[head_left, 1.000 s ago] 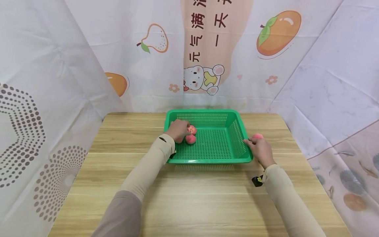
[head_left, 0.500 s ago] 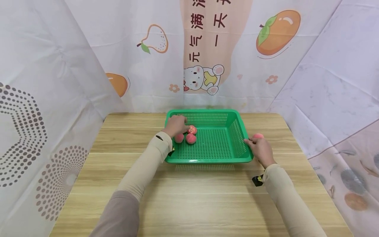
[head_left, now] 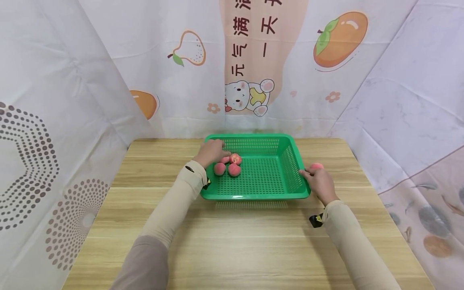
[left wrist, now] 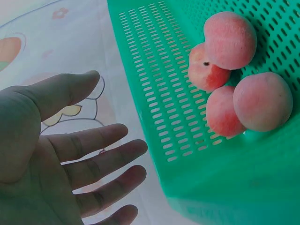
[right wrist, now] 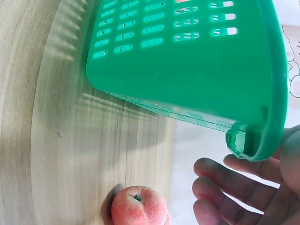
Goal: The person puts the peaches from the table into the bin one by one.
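Note:
A green plastic basket [head_left: 253, 197] with slotted walls stands on the wooden table. Several pink-red peaches [left wrist: 262, 101] lie grouped in its left part. My left hand [head_left: 210, 153] hovers over the basket's left end. Its fingers are spread and hold nothing, as the left wrist view [left wrist: 28, 159] shows. My right hand [head_left: 320, 183] pinches the basket's right rim, thumb over the top and fingers below. Beside that hand, a peach [right wrist: 138, 206] rests on the table outside the basket; a sliver of another pink thing shows at its edge.
The wooden table [head_left: 253, 249] reaches back to a printed cloth [head_left: 181, 88] hanging behind the basket. More cloth hangs along the left and right sides. A dark wrist mount [head_left: 316, 220] sits by the right cuff.
My left hand has drawn back leftward from the peaches, uncovering more of them. The right hand stays at the basket's rim, and the basket hardly moves.

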Tool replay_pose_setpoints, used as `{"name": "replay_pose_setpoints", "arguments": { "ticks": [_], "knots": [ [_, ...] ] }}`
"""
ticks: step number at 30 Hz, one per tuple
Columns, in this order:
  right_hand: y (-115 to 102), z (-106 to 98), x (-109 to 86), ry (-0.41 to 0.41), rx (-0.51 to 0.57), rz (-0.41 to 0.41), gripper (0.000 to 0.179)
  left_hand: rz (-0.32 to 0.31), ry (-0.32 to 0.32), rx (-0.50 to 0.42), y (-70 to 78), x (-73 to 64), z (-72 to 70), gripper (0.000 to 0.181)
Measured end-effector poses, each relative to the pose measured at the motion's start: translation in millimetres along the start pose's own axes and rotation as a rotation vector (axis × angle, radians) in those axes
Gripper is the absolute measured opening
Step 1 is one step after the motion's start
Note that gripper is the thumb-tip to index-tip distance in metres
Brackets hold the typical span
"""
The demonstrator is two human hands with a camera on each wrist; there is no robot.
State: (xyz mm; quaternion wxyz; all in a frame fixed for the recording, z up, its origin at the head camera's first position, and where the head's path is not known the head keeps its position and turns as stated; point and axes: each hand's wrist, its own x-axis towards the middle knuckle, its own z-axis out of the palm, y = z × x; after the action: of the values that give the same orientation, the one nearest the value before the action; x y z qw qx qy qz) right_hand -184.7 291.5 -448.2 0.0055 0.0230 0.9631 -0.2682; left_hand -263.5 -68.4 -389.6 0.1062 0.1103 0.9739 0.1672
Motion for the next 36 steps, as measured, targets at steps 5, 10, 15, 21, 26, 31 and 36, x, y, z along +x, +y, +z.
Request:
{"name": "replay_pose_setpoints", "arguments": {
  "ticks": [5, 10, 15, 21, 26, 31, 36],
  "knots": [
    [0.6, 1.2, 0.1, 0.004, 0.014, 0.003, 0.047, -0.062, 0.010, -0.017, -7.7, -5.9, -5.5, 0.057],
    [1.0, 1.6, 0.1, 0.010, 0.008, -0.005, 0.045, -0.121, 0.024, -0.007, -17.9, -9.6, -6.5, 0.059],
    [0.6, 2.1, 0.1, -0.006, 0.009, -0.002, 0.046, -0.143, 0.036, -0.016, -26.0, -13.5, -6.1, 0.059],
    [1.0, 2.2, -0.3, 0.000, 0.008, 0.001, 0.046, -0.138, 0.066, -0.043, -34.2, -17.3, -4.5, 0.058],
    [0.4, 1.3, -0.4, 0.007, 0.009, -0.005, 0.045, -0.155, 0.091, -0.092, -43.0, -17.2, -1.3, 0.059],
    [0.5, 1.0, -0.2, 0.008, 0.004, -0.006, 0.045, -0.149, 0.110, -0.108, -49.1, -19.4, 0.6, 0.059],
    [0.7, 1.2, -0.2, -0.001, 0.000, -0.001, 0.045, -0.121, 0.149, -0.126, -54.3, -23.4, 4.1, 0.053]
  ]
}}
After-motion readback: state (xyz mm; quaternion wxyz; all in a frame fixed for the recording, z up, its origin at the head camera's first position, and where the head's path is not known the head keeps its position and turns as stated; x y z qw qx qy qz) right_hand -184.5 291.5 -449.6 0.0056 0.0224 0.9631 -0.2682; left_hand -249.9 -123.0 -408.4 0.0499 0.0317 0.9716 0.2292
